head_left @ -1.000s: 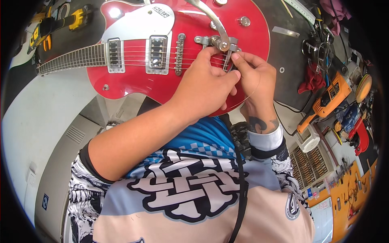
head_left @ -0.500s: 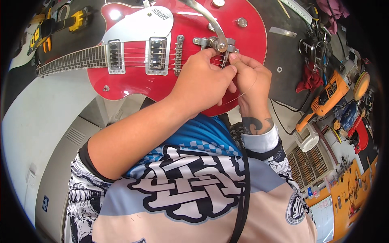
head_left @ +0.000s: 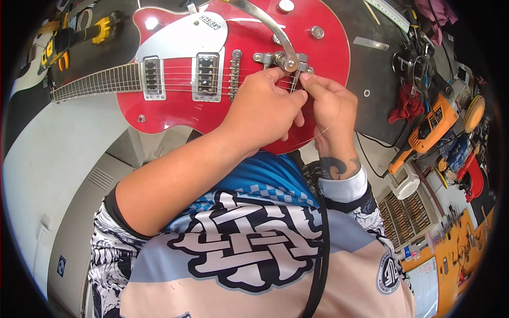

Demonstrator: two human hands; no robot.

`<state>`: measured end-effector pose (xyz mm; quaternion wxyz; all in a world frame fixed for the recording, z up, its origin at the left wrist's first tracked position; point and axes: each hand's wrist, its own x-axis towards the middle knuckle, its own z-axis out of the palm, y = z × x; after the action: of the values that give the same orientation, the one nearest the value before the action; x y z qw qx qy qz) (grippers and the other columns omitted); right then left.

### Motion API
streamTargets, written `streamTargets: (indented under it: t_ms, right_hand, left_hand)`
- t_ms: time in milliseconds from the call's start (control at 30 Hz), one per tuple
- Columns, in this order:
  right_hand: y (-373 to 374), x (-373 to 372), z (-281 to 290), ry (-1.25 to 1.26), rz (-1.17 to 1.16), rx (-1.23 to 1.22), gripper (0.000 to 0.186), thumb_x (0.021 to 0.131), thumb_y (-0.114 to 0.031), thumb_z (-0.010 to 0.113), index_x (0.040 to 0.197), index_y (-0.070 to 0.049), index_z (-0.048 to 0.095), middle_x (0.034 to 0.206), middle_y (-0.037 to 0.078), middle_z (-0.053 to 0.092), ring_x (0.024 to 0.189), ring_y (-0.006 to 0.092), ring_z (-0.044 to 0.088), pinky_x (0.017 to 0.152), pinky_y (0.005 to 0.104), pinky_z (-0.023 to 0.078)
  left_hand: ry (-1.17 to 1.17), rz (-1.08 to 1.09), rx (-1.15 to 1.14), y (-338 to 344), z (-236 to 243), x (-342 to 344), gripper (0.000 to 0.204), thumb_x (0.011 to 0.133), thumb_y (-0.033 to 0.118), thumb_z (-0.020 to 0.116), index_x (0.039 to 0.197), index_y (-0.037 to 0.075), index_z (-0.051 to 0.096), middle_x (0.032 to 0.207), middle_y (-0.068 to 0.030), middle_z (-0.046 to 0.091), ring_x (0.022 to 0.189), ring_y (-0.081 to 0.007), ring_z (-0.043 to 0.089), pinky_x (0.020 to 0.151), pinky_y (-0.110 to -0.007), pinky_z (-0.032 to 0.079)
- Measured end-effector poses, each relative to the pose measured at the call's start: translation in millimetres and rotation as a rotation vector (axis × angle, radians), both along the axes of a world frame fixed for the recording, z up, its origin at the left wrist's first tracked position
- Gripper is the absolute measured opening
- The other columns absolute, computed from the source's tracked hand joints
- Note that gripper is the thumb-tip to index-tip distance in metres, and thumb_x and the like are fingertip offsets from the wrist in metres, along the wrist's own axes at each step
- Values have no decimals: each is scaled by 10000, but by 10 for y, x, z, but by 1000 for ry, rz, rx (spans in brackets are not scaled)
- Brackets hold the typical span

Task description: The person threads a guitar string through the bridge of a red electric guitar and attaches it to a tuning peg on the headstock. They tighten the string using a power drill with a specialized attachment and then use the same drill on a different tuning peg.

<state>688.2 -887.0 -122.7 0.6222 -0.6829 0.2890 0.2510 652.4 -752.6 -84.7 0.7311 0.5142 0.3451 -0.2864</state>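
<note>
A red electric guitar [head_left: 175, 114] lies face up in front of me, its neck pointing left. Over the metal tailpiece [head_left: 258, 57], below the curved vibrato arm [head_left: 270, 21], both my hands work close together. My left hand [head_left: 268, 108] is closed, its fingertips at the strings beside the tailpiece; what they grip is hidden. My right hand [head_left: 336, 108] pinches with thumb and forefinger at the tailpiece's right end. A loose thin guitar string [head_left: 324, 131] curves across my right palm and down toward the guitar's lower edge. The bridge [head_left: 235, 76] shows left of my left hand.
The guitar rests on a dark workbench [head_left: 368, 66]. Right of it lie a metal strip [head_left: 371, 43], a washer [head_left: 367, 93], a red cloth [head_left: 407, 107] and an orange power tool [head_left: 424, 132]. A yellow and black tool [head_left: 79, 36] lies at the far left.
The view has shifted slightly. My left thumb has moved a little, and the loose string hangs lower, while both hands stay at the tailpiece.
</note>
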Motion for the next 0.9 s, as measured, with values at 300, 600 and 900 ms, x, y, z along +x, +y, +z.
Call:
streamTargets:
  t_ms: [300,600,900]
  right_hand:
    - [-94,-54,52,-66,253,-73,296,936,-196,732,1044,79,755,864,113,747,768,130,654,696,274,519]
    - [-130,-75,-17,-283,456,-288,247,952,-194,702,1059,19,770,830,93,762,732,110,667,675,295,523]
    - [-285,-89,290,-205,356,-278,249,973,-202,686,1082,5,771,871,75,755,825,108,648,788,267,513]
  left_hand:
    - [-21,-12,-7,2,-32,-23,475,964,97,628,1403,-48,521,648,-46,636,436,-98,513,410,-235,375]
    - [5,13,11,14,-15,17,471,965,101,632,1392,-66,525,641,-35,614,474,-100,531,449,-229,401]
    - [-160,-43,281,54,6,-157,461,963,195,704,1301,-92,580,781,-83,708,581,-98,617,531,-236,482]
